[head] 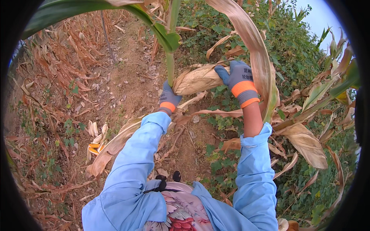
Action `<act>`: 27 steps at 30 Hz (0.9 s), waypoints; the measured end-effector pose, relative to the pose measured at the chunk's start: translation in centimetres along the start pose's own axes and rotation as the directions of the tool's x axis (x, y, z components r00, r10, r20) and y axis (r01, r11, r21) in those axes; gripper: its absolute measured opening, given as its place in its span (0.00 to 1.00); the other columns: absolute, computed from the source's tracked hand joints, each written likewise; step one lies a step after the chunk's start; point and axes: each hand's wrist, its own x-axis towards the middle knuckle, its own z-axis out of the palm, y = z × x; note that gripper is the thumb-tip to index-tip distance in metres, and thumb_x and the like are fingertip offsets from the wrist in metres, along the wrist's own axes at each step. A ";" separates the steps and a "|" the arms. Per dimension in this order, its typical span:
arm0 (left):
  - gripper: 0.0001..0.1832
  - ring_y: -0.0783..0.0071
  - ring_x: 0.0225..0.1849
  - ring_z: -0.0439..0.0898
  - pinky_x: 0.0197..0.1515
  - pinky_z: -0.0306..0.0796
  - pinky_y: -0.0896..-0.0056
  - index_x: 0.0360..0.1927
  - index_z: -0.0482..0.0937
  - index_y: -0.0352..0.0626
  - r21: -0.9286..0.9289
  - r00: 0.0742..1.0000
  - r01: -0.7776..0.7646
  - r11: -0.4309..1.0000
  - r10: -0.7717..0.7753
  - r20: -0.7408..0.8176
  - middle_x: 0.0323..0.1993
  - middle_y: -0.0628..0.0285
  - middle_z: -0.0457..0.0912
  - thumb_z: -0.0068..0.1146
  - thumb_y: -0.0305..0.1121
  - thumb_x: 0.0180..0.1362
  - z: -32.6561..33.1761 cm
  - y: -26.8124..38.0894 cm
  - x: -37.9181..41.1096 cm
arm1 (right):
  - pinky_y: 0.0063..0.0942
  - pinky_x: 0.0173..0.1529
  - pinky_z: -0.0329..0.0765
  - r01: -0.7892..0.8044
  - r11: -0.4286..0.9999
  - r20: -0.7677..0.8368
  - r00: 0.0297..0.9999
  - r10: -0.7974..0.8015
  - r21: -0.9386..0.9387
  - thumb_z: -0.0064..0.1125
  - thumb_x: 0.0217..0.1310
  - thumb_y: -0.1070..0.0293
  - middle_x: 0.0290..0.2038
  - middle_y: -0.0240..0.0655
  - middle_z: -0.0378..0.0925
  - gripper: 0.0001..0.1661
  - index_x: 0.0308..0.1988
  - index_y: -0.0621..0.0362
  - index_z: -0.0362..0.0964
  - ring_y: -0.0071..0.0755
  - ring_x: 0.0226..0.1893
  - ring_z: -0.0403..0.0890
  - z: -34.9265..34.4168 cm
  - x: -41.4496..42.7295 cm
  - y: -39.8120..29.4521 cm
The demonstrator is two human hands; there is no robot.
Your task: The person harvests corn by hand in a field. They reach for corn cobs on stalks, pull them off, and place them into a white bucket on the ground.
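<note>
An ear of maize in dry tan husk [199, 80] sticks out sideways from a green maize stalk [170, 68]. My left hand [169, 96], in a grey-blue work glove with an orange cuff, is closed around the stalk where the ear joins it. At the ear's outer end, my right hand [237, 74] grips the husk, its thumb lying along the upper side. A matching glove covers it and bears printed writing. The fingers of both hands are partly hidden. A long, drying maize leaf [261, 55] arches down past my right wrist.
Several picked ears with yellow kernels [96, 141] lie on the ground at left. Dry fallen stalks [72, 52] cover the far left. Leafy green vines [228, 101] spread at right, beside another husked ear [306, 144] on a leaning stalk. A broad green leaf [78, 13] crosses the top left.
</note>
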 end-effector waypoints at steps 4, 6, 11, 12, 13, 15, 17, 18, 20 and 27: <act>0.32 0.61 0.43 0.74 0.45 0.70 0.63 0.51 0.60 0.42 0.107 0.998 0.063 0.992 -0.065 0.016 0.43 0.53 0.73 0.65 0.32 0.45 -0.8 0.6 -0.3 | 0.41 0.30 0.68 -0.116 0.990 -0.075 0.990 0.123 0.085 0.52 0.54 0.39 0.23 0.49 0.71 0.33 0.21 0.62 0.66 0.50 0.25 0.73 0.5 -3.6 -0.2; 0.32 0.61 0.43 0.74 0.45 0.70 0.63 0.51 0.60 0.42 0.070 0.999 0.044 0.997 -0.045 0.019 0.43 0.53 0.73 0.66 0.32 0.44 -0.8 0.6 -0.3 | 0.44 0.32 0.70 -0.289 0.957 0.048 0.957 0.287 0.036 0.51 0.54 0.38 0.23 0.47 0.73 0.32 0.24 0.62 0.70 0.50 0.26 0.74 -0.7 -5.4 -0.9; 0.33 0.60 0.44 0.74 0.45 0.69 0.62 0.51 0.60 0.42 0.010 0.999 0.020 1.000 -0.021 0.025 0.44 0.52 0.73 0.67 0.34 0.44 -1.2 0.2 -0.2 | 0.43 0.31 0.69 -0.388 0.915 -0.050 0.917 0.395 0.112 0.50 0.55 0.39 0.23 0.46 0.72 0.31 0.23 0.59 0.69 0.50 0.26 0.75 0.4 -9.1 -1.5; 0.34 0.60 0.44 0.74 0.46 0.69 0.63 0.52 0.60 0.42 0.016 1.000 0.021 1.000 -0.021 0.021 0.44 0.52 0.73 0.67 0.34 0.43 -1.3 0.0 -0.1 | 0.42 0.30 0.68 -0.358 0.922 -0.115 0.919 0.376 0.151 0.51 0.55 0.41 0.23 0.47 0.71 0.31 0.21 0.60 0.67 0.50 0.26 0.74 0.8 -9.7 -1.4; 0.34 0.60 0.45 0.74 0.46 0.69 0.63 0.52 0.60 0.42 0.018 1.000 0.022 1.000 -0.023 0.020 0.44 0.52 0.73 0.67 0.34 0.43 -1.3 0.0 -0.1 | 0.43 0.30 0.68 -0.376 0.910 -0.121 0.909 0.399 0.178 0.51 0.55 0.41 0.23 0.47 0.71 0.31 0.21 0.61 0.66 0.50 0.25 0.73 1.5 -10.3 -1.2; 0.32 0.56 0.46 0.75 0.46 0.69 0.62 0.52 0.62 0.43 0.020 0.997 0.068 0.998 -0.068 0.024 0.44 0.50 0.74 0.66 0.32 0.43 -1.4 0.2 -0.1 | 0.43 0.30 0.67 -0.408 0.883 -0.128 0.887 0.443 0.234 0.51 0.55 0.41 0.23 0.47 0.70 0.31 0.21 0.62 0.65 0.51 0.25 0.73 2.6 -11.5 -0.7; 0.31 0.54 0.46 0.75 0.46 0.69 0.62 0.52 0.63 0.43 0.026 0.996 0.080 0.996 -0.081 0.023 0.44 0.49 0.75 0.65 0.31 0.43 -1.5 0.6 -0.3 | 0.41 0.31 0.68 -0.501 0.828 -0.047 0.848 0.527 0.250 0.51 0.55 0.42 0.25 0.48 0.72 0.31 0.24 0.64 0.68 0.51 0.26 0.73 3.1 -12.6 -0.6; 0.31 0.53 0.46 0.75 0.46 0.69 0.61 0.52 0.63 0.43 0.032 0.998 0.066 0.997 -0.067 0.020 0.44 0.49 0.75 0.65 0.32 0.43 -1.5 0.6 -0.3 | 0.41 0.32 0.68 -0.530 0.803 -0.039 0.828 0.560 0.274 0.51 0.55 0.42 0.25 0.49 0.73 0.31 0.25 0.64 0.69 0.51 0.26 0.74 3.4 -13.1 -0.5; 0.31 0.52 0.46 0.75 0.46 0.69 0.61 0.51 0.63 0.43 0.027 0.998 0.054 0.998 -0.055 0.028 0.44 0.49 0.75 0.65 0.32 0.43 -1.5 0.7 -0.3 | 0.39 0.32 0.70 -0.580 0.761 -0.067 0.781 0.620 0.291 0.51 0.55 0.42 0.27 0.49 0.75 0.30 0.30 0.63 0.73 0.51 0.27 0.75 4.2 -14.3 -0.7; 0.35 0.55 0.44 0.74 0.45 0.70 0.61 0.51 0.60 0.42 0.130 0.998 0.058 0.990 -0.062 0.033 0.43 0.51 0.73 0.69 0.34 0.41 -2.1 -0.9 0.7 | 0.38 0.32 0.70 -0.614 0.554 0.009 0.675 0.738 0.562 0.50 0.57 0.42 0.26 0.47 0.76 0.30 0.33 0.63 0.74 0.47 0.27 0.76 10.1 -18.6 -0.3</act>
